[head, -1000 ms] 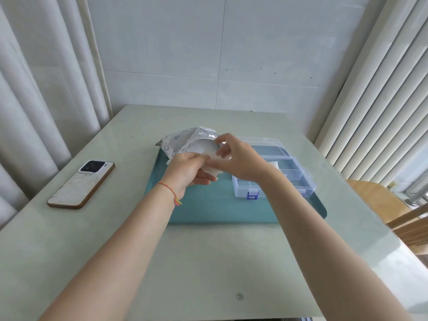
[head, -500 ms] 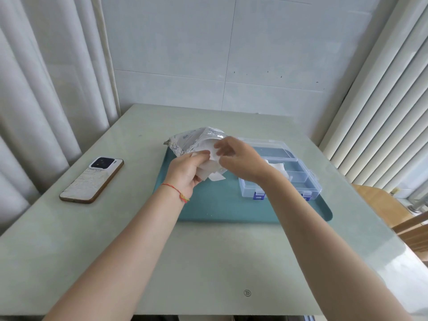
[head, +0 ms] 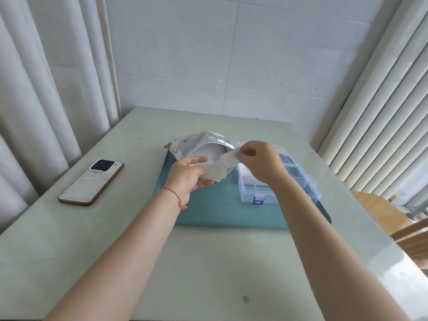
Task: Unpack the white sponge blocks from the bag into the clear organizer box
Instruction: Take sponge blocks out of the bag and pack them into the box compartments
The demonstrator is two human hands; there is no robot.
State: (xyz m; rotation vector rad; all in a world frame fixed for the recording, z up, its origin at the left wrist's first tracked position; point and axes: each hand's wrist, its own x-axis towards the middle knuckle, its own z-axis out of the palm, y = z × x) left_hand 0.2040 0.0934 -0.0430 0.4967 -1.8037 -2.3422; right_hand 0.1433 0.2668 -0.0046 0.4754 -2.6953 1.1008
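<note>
- The pale green tabletop (head: 115,239) carries a teal mat (head: 208,212).
- The clear plastic organizer box (head: 301,181) lies open on the mat's right.
- The crinkled silver bag (head: 192,144) sits at far left of the box.
- The left hand (head: 187,177) grips a stack of white sponge blocks (head: 214,173).
- The right hand (head: 257,161) pinches one white sponge block (head: 229,157); its fingers (head: 240,152) hold only an edge, so it could slip and miss a compartment.

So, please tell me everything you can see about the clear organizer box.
The clear organizer box is see-through plastic, split by dividers into several compartments, with a blue latch on its near side. Its lid appears open. It sits flat on the teal mat, right of the bag. Something white lies in a left compartment. The right hand and forearm hide part of it.
</note>
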